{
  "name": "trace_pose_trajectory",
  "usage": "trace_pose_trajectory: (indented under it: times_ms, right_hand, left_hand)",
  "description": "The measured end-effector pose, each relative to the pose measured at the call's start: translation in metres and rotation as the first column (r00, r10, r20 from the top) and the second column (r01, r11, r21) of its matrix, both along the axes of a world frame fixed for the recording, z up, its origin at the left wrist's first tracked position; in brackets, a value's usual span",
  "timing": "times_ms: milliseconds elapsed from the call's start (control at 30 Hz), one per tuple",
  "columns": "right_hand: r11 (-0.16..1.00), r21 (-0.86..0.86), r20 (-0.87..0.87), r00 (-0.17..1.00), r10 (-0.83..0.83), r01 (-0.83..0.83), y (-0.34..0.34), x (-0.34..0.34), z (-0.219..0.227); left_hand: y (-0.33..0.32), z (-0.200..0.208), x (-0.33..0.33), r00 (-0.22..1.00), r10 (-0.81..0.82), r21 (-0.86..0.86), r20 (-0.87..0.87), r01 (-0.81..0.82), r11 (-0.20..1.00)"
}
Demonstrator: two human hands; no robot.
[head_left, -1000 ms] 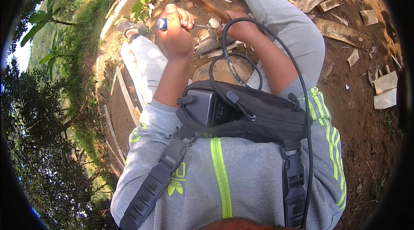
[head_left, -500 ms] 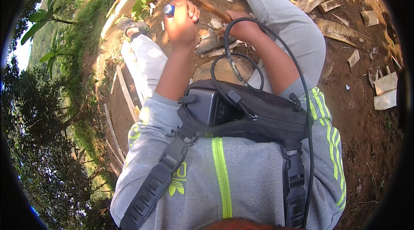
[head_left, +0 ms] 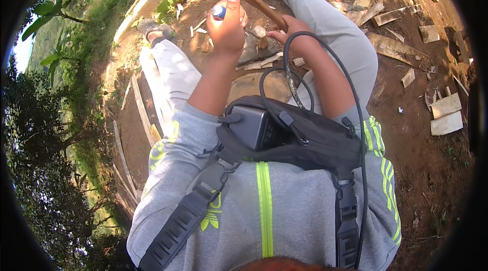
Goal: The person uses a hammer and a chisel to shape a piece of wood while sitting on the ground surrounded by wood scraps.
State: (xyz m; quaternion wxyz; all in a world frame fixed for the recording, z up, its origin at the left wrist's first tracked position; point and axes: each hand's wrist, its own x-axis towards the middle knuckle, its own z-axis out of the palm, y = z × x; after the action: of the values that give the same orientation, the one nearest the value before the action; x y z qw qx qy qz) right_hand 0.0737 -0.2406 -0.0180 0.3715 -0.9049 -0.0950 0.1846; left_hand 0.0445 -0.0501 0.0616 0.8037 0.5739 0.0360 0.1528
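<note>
My left hand (head_left: pixel 227 29) is closed around a blue-handled chisel (head_left: pixel 218 12), its thumb pointing up along the grip. The thin shaft slants down right toward a small pale piece of wood (head_left: pixel 260 31); whether its tip touches the wood I cannot tell. In my right hand (head_left: pixel 297 37) is a hammer (head_left: pixel 264 7), gripped by its wooden handle. Its dark metal head is up at the far left end, just beyond my left hand. Both hands are over the ground between my knees.
Black cable (head_left: pixel 345 72) loops past my right forearm to a black chest bag (head_left: pixel 315 133) holding a dark device. Wood offcuts (head_left: pixel 447 106) lie at right, long strips (head_left: pixel 145 106) at left. A flat stone (head_left: pixel 256 88) is between my legs. Vegetation slopes away at left.
The hammer head has shifted right and appears raised, its handle now more fully in view. My left hand and the chisel sit slightly further right in the picture.
</note>
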Motion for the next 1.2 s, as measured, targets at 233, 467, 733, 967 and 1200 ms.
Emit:
trace_pose_trajectory:
  times_ms: [233,467,733,967,1200]
  right_hand:
    - [0.984,0.1,0.209,0.964,-0.164,0.146,-0.043,-0.027,0.125]
    - [0.961,-0.266,0.427,0.886,0.183,-0.07,-0.049,-0.07,0.253]
    - [0.956,-0.28,0.439,0.874,0.209,-0.088,-0.056,-0.085,0.262]
    - [0.942,-0.328,0.338,0.922,0.187,-0.07,-0.051,-0.088,0.257]
    - [0.991,-0.129,0.283,0.959,0.012,0.025,-0.069,-0.085,0.225]
  left_hand:
    - [-0.004,-0.003,-0.007,0.997,-0.01,0.072,-0.083,0.016,0.997]
    - [-0.001,-0.007,-0.009,0.988,0.076,0.551,0.132,-0.137,0.823]
    - [-0.007,-0.01,-0.006,0.998,0.016,0.286,0.062,-0.033,0.958]
    - [-0.003,-0.047,-0.021,0.995,0.033,0.311,-0.098,-0.001,0.95]
    - [0.016,-0.041,-0.015,0.978,0.046,0.206,-0.203,-0.003,0.978]
